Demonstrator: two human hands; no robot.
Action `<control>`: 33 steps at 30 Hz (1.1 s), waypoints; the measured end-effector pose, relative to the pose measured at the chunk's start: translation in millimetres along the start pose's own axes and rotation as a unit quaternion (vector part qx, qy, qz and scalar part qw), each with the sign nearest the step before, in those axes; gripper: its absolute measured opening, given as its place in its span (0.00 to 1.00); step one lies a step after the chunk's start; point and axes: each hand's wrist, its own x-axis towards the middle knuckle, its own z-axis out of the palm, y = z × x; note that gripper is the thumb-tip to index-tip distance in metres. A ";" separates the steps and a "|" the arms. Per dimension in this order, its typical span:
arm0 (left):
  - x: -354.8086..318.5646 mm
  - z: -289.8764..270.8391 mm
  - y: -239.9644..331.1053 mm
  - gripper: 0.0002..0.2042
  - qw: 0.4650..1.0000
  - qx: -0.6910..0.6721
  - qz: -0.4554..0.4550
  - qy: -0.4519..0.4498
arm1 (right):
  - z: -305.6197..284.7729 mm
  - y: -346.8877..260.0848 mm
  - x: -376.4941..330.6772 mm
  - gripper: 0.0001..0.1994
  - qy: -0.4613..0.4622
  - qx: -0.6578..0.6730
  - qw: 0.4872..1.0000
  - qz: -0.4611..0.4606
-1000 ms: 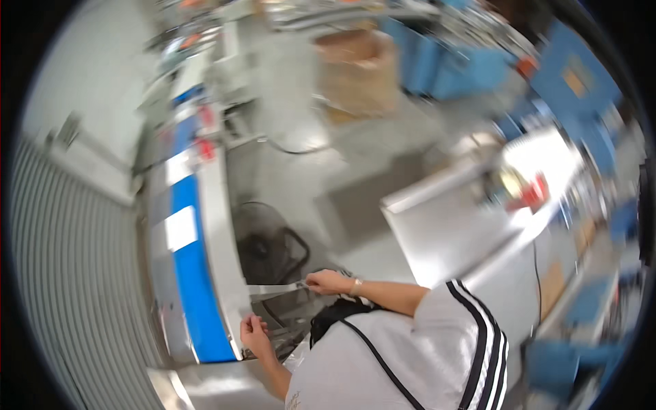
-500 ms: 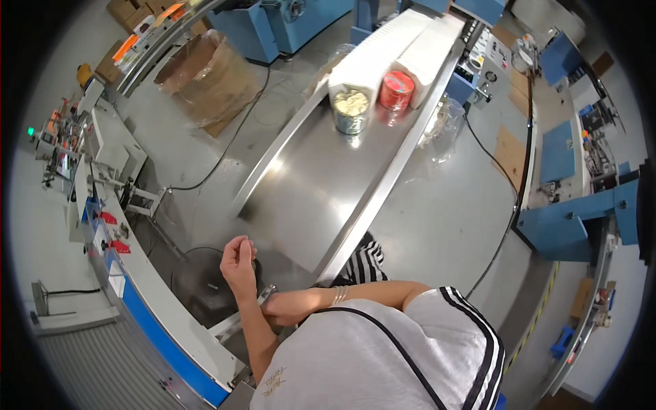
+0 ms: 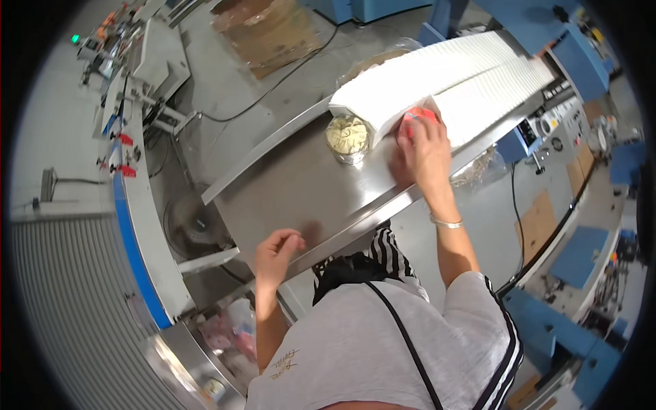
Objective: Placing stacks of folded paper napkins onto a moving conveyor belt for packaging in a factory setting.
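My right hand (image 3: 429, 156) reaches to the far side of a metal tray table (image 3: 294, 178). Its fingers curl over the top of a red can-like cylinder (image 3: 418, 116), hiding much of it. Left of that stands a silvery round tin (image 3: 347, 140), topped with crumpled pale-yellow material. Both stand against the front ends of two long rows of stacked white sheets or sleeves (image 3: 424, 72). By the table's near edge is my left hand (image 3: 277, 258), fingers curled in and thumb against them, with nothing visible in it.
Raised metal rims (image 3: 273, 147) run along the table. A long machine bench with a blue side (image 3: 140, 246) stands at left, above a dark round base (image 3: 195, 222). An open carton (image 3: 266, 34) lies beyond. Blue machinery (image 3: 581, 55) is at right; cables cross the floor.
My right hand has gone from near my left forearm out to the red cylinder and closed over it. My left hand is now over the table's near edge. The view has turned.
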 end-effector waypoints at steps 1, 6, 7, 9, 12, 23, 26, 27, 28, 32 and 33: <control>-10.1 9.0 1.7 0.08 0.998 -0.035 -0.048 -0.020 | 3.9 11.4 3.3 0.22 0.015 -0.008 1.000 0.012; -23.3 38.4 -9.8 0.13 0.989 0.008 -0.083 -0.122 | 19.0 21.9 2.7 0.27 0.012 -0.074 0.997 -0.011; -22.8 41.1 -10.3 0.14 0.983 0.022 -0.100 -0.155 | 18.2 23.5 1.0 0.27 0.019 -0.061 0.998 -0.028; -15.4 46.1 -10.4 0.16 0.982 0.020 -0.094 -0.163 | 14.4 28.2 -0.5 0.26 0.019 -0.059 0.996 -0.058; -6.6 50.7 -13.4 0.16 0.980 -0.033 -0.089 -0.175 | 6.3 31.0 -9.5 0.27 -0.007 -0.051 0.995 -0.091; 70.7 98.1 20.8 0.14 0.995 0.026 0.091 0.011 | -33.0 35.1 -15.1 0.20 -0.061 -0.023 0.990 -0.127; 115.0 111.4 31.5 0.14 0.985 0.087 0.110 0.097 | -32.2 60.5 -10.0 0.20 -0.093 -0.034 0.987 -0.127; 136.1 119.0 33.5 0.15 0.962 0.151 0.182 0.137 | -32.8 68.0 -9.5 0.21 -0.098 -0.022 0.985 -0.140; 150.8 124.0 36.8 0.16 0.927 0.216 0.251 0.175 | -34.3 73.1 -10.2 0.21 -0.103 -0.005 0.983 -0.152; 193.6 131.0 57.6 0.17 0.922 0.315 0.180 0.134 | -35.9 89.7 -9.1 0.25 -0.139 0.034 0.977 -0.158; 201.4 128.3 63.9 0.15 0.920 0.344 0.159 0.102 | -34.8 92.2 -9.9 0.25 -0.135 -0.024 0.976 -0.170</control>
